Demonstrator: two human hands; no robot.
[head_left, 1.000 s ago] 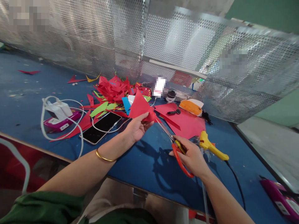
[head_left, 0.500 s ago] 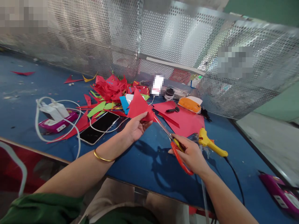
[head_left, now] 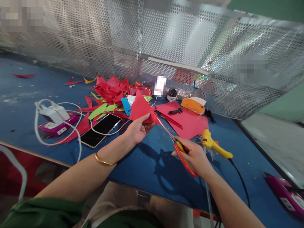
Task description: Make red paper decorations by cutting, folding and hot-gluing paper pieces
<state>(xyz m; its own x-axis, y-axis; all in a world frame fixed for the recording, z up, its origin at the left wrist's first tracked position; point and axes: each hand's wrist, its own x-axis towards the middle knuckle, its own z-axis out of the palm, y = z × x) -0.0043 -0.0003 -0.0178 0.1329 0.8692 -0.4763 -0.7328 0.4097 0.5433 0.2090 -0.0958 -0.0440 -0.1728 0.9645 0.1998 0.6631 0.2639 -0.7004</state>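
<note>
My left hand (head_left: 140,129) pinches a folded, roughly triangular piece of red paper (head_left: 140,107) above the blue table (head_left: 140,164). Wrapped round the handles of a pair of scissors (head_left: 186,161), red and yellow, is my right hand (head_left: 193,155). The long blades point up and left, and their tips meet the right corner of the red paper. Just beyond lie larger red paper sheets (head_left: 194,122) with a small black object (head_left: 175,111) on top.
Red paper scraps (head_left: 111,90) are heaped behind my left hand. A smartphone (head_left: 101,129) and a purple power strip (head_left: 59,127) with white cables lie left. On the right are a yellow glue gun (head_left: 217,145) and another purple power strip (head_left: 286,193). Perforated metal panels (head_left: 175,38) close off the back.
The scissor handles have drawn closer together, and the blades look more closed at the paper's corner. My left hand and the paper stay almost where they were.
</note>
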